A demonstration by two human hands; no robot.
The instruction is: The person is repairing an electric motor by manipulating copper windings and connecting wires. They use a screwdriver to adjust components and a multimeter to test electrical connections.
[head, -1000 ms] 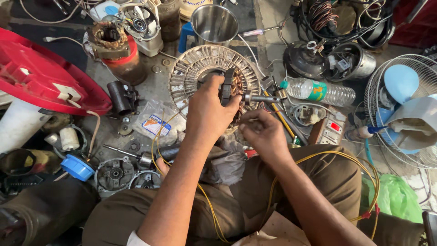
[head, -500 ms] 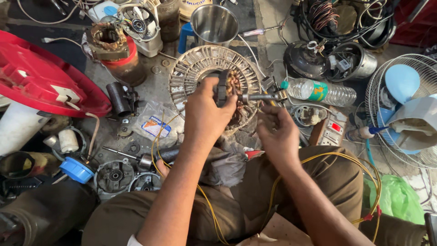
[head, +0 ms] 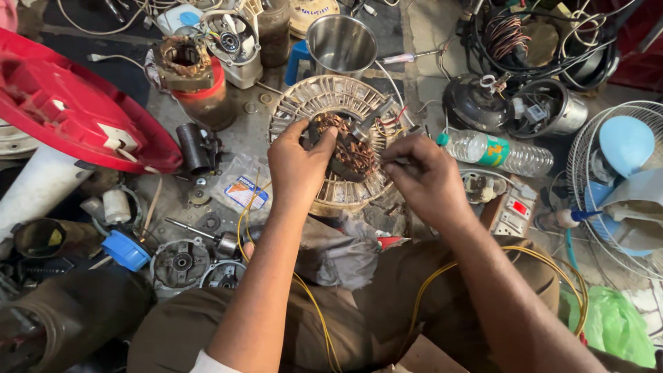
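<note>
1. While you sit on the floor with parts all around, the fan motor lies right in front of your knees. It is a round metal ring with slots, and dark copper coils fill its middle.
2. Your left hand curls over the left side of the coils. The thumb and fingers press on the copper part and grip it.
3. Your right hand is on the right side of the ring. Its fingers are pinched together on something small near the thin wires. You cannot tell from here just what they pinch.
4. The motor looks heavy and stiff, since it is mostly metal. It will likely not bend or slip much.
5. The copper wire looks thin and easy to scratch or snap. Go soft there.
6. Hold the motor by the outer ring, where the metal is thick. That looks like the safest place to grab.
7. A plastic water bottle lies just to the right of the motor. A steel cup stands behind it. A red fan base leans far to the left, and a yellow wire runs across your lap.
</note>
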